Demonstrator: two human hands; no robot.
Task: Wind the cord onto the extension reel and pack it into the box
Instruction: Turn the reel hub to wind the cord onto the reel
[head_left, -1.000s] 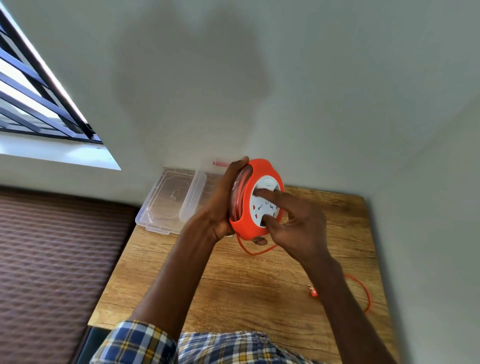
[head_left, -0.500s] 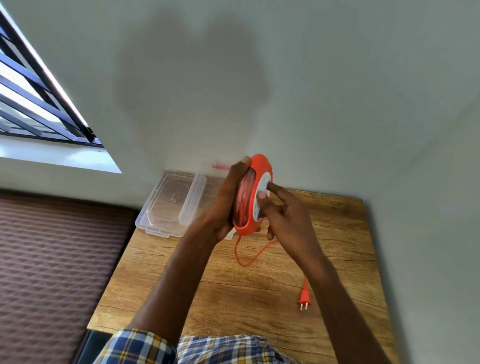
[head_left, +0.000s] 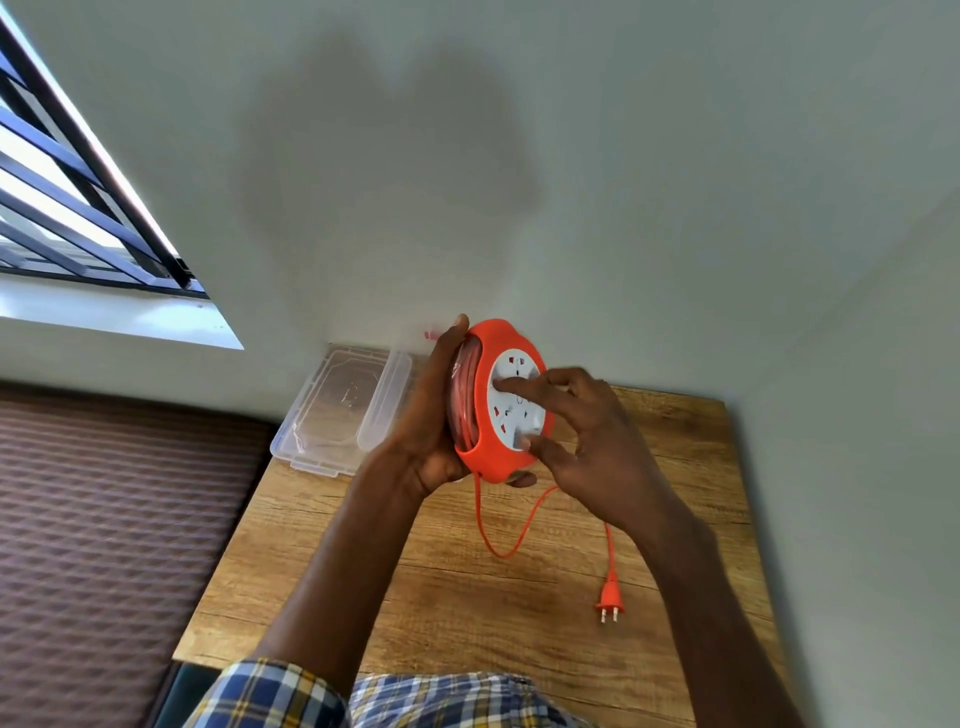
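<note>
My left hand (head_left: 431, 415) grips the orange extension reel (head_left: 493, 457) from its back, holding it upright above the wooden table (head_left: 467, 597). The reel's white socket face (head_left: 511, 371) points right, toward me. My right hand (head_left: 582, 431) has its index finger and thumb pressed on that white face, the other fingers curled. Orange cord (head_left: 498, 540) hangs from the reel's bottom in a loop and runs under my right wrist to the orange plug (head_left: 609, 597), which lies on the table. Much of the cord is coiled inside the reel.
A clear plastic box (head_left: 379, 400) and its lid (head_left: 332, 410) lie at the table's far left corner against the wall. White walls close the table's far and right sides. A brown ribbed surface (head_left: 104, 519) lies to the left, below a barred window (head_left: 67, 208).
The reel has turned so that its white face shows more. The loose cord has shortened and the plug has slid along the table toward the reel. My right fingers have shifted round the face.
</note>
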